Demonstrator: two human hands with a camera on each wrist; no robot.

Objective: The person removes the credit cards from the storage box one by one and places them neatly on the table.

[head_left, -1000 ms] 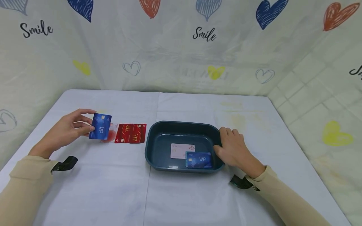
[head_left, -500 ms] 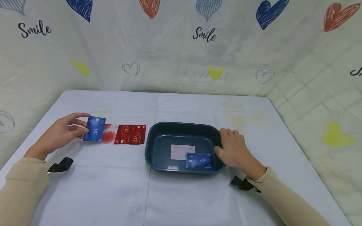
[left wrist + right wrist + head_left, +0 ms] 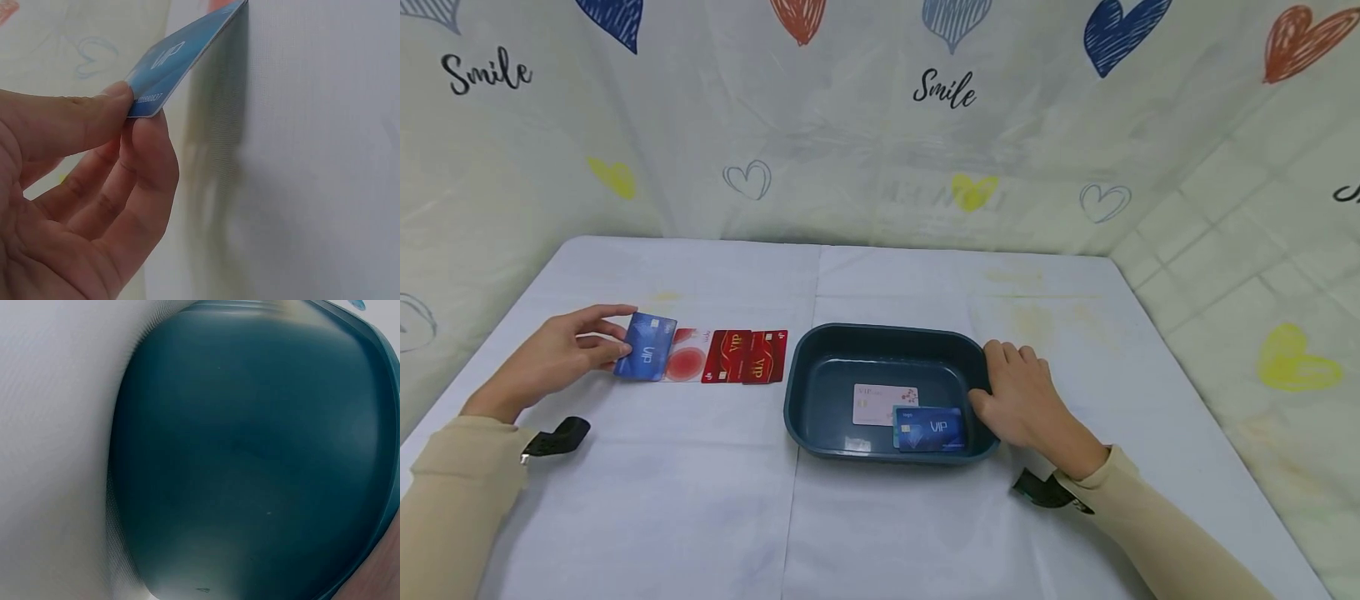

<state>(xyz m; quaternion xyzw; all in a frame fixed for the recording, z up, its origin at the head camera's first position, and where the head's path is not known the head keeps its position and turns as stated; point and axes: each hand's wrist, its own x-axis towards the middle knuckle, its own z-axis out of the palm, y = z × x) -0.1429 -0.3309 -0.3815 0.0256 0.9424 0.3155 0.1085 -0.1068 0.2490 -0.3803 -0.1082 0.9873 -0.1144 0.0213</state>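
A blue VIP card (image 3: 646,346) is pinched by my left hand (image 3: 568,354) between thumb and fingers at its left side. In the left wrist view that card (image 3: 181,59) slants, its far edge close to the white cloth. Just right of it lies a pale card with red circles (image 3: 687,363), then two overlapping red VIP cards (image 3: 745,357). My right hand (image 3: 1022,392) grips the right rim of a dark teal tray (image 3: 880,327). Inside the tray lie a pale pink card (image 3: 874,403) and another blue VIP card (image 3: 930,429) overlapping it. The right wrist view shows mostly the tray's outer wall (image 3: 250,456).
A white cloth (image 3: 880,533) covers the table. Behind it hangs a pale backdrop (image 3: 850,125) printed with hearts and "Smile". The backdrop continues along the right side.
My left hand has moved left and slightly down with the blue VIP card, uncovering more of the pale card with red circles. The right hand and tray stay in place.
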